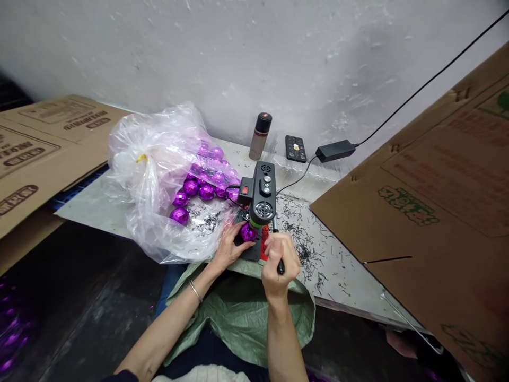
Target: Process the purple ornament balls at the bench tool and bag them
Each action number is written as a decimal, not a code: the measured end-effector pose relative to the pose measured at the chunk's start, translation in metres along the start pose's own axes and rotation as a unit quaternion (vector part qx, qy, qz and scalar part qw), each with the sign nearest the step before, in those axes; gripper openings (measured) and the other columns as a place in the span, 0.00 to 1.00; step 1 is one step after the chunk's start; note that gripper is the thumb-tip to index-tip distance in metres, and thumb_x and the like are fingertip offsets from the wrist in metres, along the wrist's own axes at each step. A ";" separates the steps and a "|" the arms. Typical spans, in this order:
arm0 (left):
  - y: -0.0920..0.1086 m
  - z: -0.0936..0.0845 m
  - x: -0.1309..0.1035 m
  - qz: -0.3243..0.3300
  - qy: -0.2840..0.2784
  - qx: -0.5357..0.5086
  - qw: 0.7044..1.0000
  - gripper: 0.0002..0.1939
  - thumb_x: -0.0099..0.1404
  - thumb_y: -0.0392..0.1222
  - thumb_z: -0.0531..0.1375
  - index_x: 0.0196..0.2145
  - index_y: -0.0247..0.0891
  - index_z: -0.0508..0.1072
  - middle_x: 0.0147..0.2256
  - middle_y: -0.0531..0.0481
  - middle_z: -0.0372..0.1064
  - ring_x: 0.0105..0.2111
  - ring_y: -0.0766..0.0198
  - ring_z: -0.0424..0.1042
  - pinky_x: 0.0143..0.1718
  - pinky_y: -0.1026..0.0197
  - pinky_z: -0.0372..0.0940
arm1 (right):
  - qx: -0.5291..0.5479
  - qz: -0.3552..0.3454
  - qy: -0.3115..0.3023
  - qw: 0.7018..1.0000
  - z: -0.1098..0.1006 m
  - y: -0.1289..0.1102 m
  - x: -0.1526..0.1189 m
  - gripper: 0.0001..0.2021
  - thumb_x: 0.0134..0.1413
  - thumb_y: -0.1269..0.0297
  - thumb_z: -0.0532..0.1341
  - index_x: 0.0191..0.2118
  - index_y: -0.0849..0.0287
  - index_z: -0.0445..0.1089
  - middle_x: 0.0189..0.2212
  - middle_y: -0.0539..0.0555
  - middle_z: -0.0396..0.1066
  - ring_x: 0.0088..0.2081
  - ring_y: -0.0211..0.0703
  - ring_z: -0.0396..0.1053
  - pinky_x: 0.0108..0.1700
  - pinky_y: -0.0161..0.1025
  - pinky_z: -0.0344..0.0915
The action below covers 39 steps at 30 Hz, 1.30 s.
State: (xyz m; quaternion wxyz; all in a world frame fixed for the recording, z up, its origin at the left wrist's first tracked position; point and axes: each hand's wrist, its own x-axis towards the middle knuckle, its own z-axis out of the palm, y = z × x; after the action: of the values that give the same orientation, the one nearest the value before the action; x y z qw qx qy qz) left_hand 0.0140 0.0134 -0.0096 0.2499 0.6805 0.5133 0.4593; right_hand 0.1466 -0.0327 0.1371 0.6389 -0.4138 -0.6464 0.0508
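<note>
My left hand (233,245) holds a shiny purple ball (248,232) between thumb and fingers, under the head of a black bench machine (264,193). My right hand (281,260) is wrapped round the black-tipped lever (281,267) at the machine's right side. Left of the machine, a clear plastic bag (147,212) lies on its side with its mouth towards it, and several purple balls (206,191) sit in and at the bag. Small black pieces (304,252) are scattered on the table right of the machine and near the balls.
On the table (342,276) stand a dark-capped bottle (259,139), a black phone (295,148) and a power adapter (336,151) with its cord. Cardboard boxes flank both sides, left (51,143) and right (433,212). A green woven sack (238,313) hangs at the front edge.
</note>
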 end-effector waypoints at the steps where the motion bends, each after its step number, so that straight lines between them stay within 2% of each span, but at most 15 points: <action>1: -0.001 0.000 0.000 -0.001 0.001 -0.002 1.000 0.32 0.64 0.52 0.71 0.62 0.40 0.72 0.57 0.38 0.76 0.59 0.46 0.75 0.62 0.42 0.68 | -0.004 -0.007 0.002 1.000 0.000 0.002 -0.003 0.15 0.68 0.75 0.52 0.28 0.55 0.60 0.25 0.48 0.65 0.29 0.37 0.66 0.33 0.36 0.62; 8: 0.001 -0.001 -0.001 0.012 -0.010 -0.014 1.000 0.33 0.63 0.55 0.71 0.61 0.40 0.73 0.57 0.37 0.76 0.59 0.45 0.75 0.62 0.41 0.68 | -0.024 -0.051 0.018 0.998 0.008 0.027 -0.030 0.16 0.70 0.71 0.50 0.28 0.55 0.61 0.27 0.49 0.67 0.28 0.36 0.67 0.31 0.36 0.63; 13: 0.000 -0.001 -0.001 0.015 -0.008 -0.020 1.000 0.33 0.63 0.55 0.72 0.61 0.40 0.73 0.57 0.38 0.76 0.59 0.45 0.75 0.63 0.40 0.68 | -0.021 -0.062 0.047 0.997 0.015 0.037 -0.039 0.17 0.72 0.69 0.48 0.28 0.55 0.61 0.27 0.49 0.65 0.27 0.36 0.64 0.30 0.37 0.61; 18: 0.000 0.000 -0.002 0.021 -0.005 -0.023 1.000 0.32 0.64 0.55 0.71 0.61 0.40 0.73 0.57 0.37 0.76 0.59 0.45 0.75 0.62 0.41 0.69 | -0.016 -0.063 0.060 0.996 0.017 0.040 -0.042 0.17 0.72 0.68 0.48 0.28 0.55 0.61 0.27 0.48 0.65 0.27 0.37 0.64 0.31 0.38 0.62; 24: -0.001 0.001 -0.003 0.037 0.005 -0.023 0.999 0.32 0.65 0.56 0.70 0.61 0.39 0.72 0.57 0.37 0.76 0.58 0.46 0.76 0.60 0.41 0.70 | -0.015 -0.048 0.045 0.998 0.015 0.041 -0.045 0.18 0.73 0.66 0.48 0.28 0.55 0.61 0.27 0.48 0.64 0.28 0.36 0.65 0.31 0.38 0.62; 32: 0.001 0.001 -0.002 0.020 -0.007 -0.024 1.000 0.32 0.64 0.55 0.71 0.61 0.40 0.73 0.57 0.37 0.76 0.58 0.46 0.76 0.61 0.41 0.69 | -0.016 -0.052 0.062 0.997 0.018 0.044 -0.048 0.19 0.74 0.66 0.48 0.27 0.55 0.59 0.27 0.48 0.64 0.28 0.37 0.64 0.33 0.39 0.62; 39: 0.003 0.000 -0.001 0.016 -0.008 -0.028 0.999 0.32 0.65 0.54 0.70 0.61 0.40 0.72 0.57 0.36 0.76 0.59 0.45 0.75 0.61 0.40 0.69 | -0.016 -0.051 0.064 0.997 0.019 0.047 -0.051 0.19 0.74 0.64 0.48 0.27 0.55 0.60 0.26 0.47 0.64 0.27 0.38 0.65 0.36 0.41 0.66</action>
State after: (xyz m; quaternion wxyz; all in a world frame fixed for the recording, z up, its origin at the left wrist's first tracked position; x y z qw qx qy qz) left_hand 0.0150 0.0113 -0.0073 0.2655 0.6854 0.4870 0.4718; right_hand 0.1444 -0.0241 0.0656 0.6738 -0.3926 -0.6257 -0.0188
